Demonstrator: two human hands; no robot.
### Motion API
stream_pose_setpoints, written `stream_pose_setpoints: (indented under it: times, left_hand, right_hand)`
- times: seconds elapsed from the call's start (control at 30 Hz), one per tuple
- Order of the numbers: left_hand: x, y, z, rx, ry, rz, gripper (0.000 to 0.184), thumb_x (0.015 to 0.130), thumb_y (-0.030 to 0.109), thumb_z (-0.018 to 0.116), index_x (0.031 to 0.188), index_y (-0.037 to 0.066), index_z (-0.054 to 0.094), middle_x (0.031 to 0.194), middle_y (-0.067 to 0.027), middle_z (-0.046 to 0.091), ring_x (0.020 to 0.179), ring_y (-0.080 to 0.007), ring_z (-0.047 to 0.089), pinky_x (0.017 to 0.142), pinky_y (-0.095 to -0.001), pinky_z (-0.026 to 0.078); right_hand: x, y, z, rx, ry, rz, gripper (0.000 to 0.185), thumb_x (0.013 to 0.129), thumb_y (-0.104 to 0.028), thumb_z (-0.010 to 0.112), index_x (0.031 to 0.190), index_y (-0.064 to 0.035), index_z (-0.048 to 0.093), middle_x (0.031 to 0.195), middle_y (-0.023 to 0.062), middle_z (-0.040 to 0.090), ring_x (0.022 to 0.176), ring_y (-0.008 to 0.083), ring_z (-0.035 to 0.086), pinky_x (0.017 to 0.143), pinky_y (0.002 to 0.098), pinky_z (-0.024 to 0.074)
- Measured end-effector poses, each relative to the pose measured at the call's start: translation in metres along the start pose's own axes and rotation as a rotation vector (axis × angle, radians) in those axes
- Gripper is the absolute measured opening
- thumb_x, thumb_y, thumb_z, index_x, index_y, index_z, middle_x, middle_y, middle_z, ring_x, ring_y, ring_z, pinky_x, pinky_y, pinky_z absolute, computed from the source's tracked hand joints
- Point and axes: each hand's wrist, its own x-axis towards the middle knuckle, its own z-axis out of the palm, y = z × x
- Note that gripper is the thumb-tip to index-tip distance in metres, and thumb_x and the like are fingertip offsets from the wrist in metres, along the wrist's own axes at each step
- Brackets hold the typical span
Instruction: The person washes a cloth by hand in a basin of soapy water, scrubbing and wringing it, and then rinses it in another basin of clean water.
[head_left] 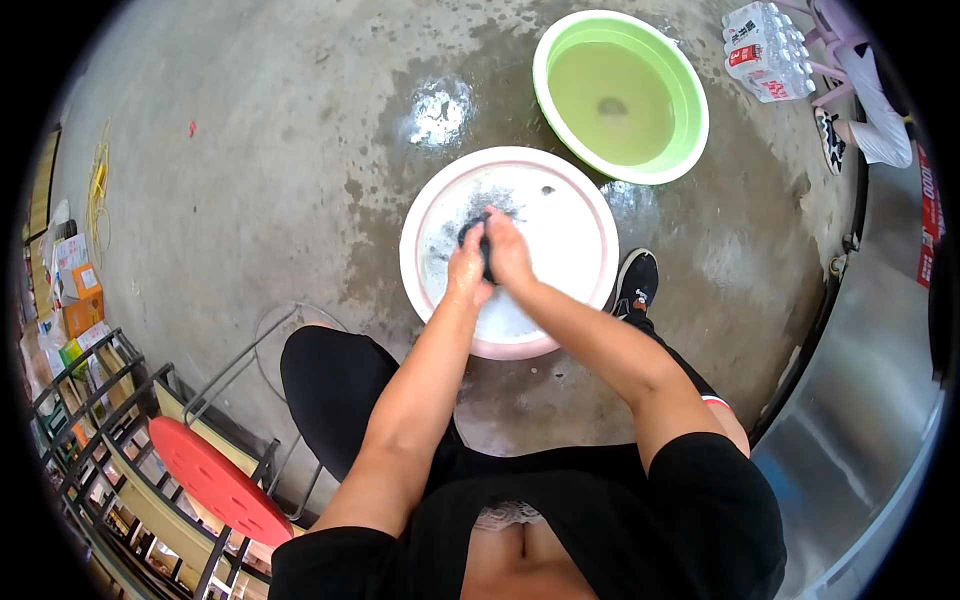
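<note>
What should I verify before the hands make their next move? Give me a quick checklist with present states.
1. Grip on the dark item: ok, held between the left hand and the right hand.
2. Hands over the pink-and-white basin: ok, both are within its rim.
3. Whole dark item inspectable: not ok, the hands cover much of it.
4. Green basin upright: ok, it stands on the floor with liquid in it.
5. Floor dry: not ok, wet patches lie around the basins.
6. Water depth in the pink-and-white basin: cannot tell from this overhead view.
</note>
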Motion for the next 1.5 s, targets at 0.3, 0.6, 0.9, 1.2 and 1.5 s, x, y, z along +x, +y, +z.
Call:
stream_pose_setpoints:
  times: [0.3, 0.6, 0.9, 1.2, 1.5]
  left_hand:
    - [0.003, -0.011, -0.003, -0.098, -0.060, 0.010, 0.040, 0.089, 0.031, 0.048, 0.118, 0.003, 0.045, 0.110, -0.0128, 0.052, 0.100, -0.0256, 0.053, 0.083, -0.0416, 0.046]
    - [0.001, 0.002, -0.006, -0.091, -0.041, 0.078, 0.032, 0.085, 0.032, 0.057, 0.101, 0.005, 0.056, 0.091, -0.0081, 0.056, 0.084, -0.0207, 0.057, 0.071, -0.0340, 0.051]
    - [0.003, -0.015, -0.001, -0.078, 0.045, 0.136, 0.030, 0.085, 0.025, 0.054, 0.102, 0.000, 0.050, 0.098, -0.0106, 0.055, 0.085, -0.0208, 0.058, 0.073, -0.0331, 0.049]
    - [0.029, -0.032, -0.047, 0.005, 0.228, 0.169, 0.041, 0.083, 0.006, 0.052, 0.122, 0.002, 0.040, 0.114, -0.0143, 0.050, 0.102, -0.0278, 0.050, 0.086, -0.0414, 0.043]
    - [0.025, 0.011, -0.038, -0.149, -0.145, -0.173, 0.041, 0.084, 0.041, 0.055, 0.108, 0.008, 0.054, 0.103, -0.0102, 0.057, 0.097, -0.0227, 0.055, 0.080, -0.0378, 0.049]
  right_hand:
    - [0.019, -0.023, -0.019, 0.264, -0.125, 0.177, 0.032, 0.092, -0.024, 0.039, 0.106, -0.0009, 0.056, 0.098, 0.0154, 0.058, 0.091, 0.0249, 0.054, 0.083, 0.0349, 0.0422]
    - [-0.022, -0.036, -0.025, -0.383, -0.119, -0.648, 0.027, 0.079, -0.016, 0.053, 0.103, -0.0059, 0.050, 0.100, 0.0186, 0.045, 0.095, 0.0392, 0.045, 0.083, 0.0492, 0.0368]
    - [0.035, -0.001, -0.025, -0.032, -0.409, 0.221, 0.049, 0.092, -0.043, 0.035, 0.082, -0.0004, 0.057, 0.071, 0.0106, 0.060, 0.067, 0.0222, 0.056, 0.065, 0.0332, 0.0432]
    - [0.001, 0.054, -0.042, -0.616, -0.629, -0.274, 0.035, 0.084, -0.027, 0.052, 0.107, -0.0004, 0.051, 0.110, 0.0244, 0.053, 0.102, 0.0388, 0.049, 0.089, 0.0441, 0.0383]
    - [-0.026, -0.022, -0.013, -0.277, -0.118, -0.546, 0.026, 0.070, -0.012, 0.065, 0.090, -0.0042, 0.052, 0.095, 0.0161, 0.051, 0.091, 0.0358, 0.047, 0.079, 0.0431, 0.0368]
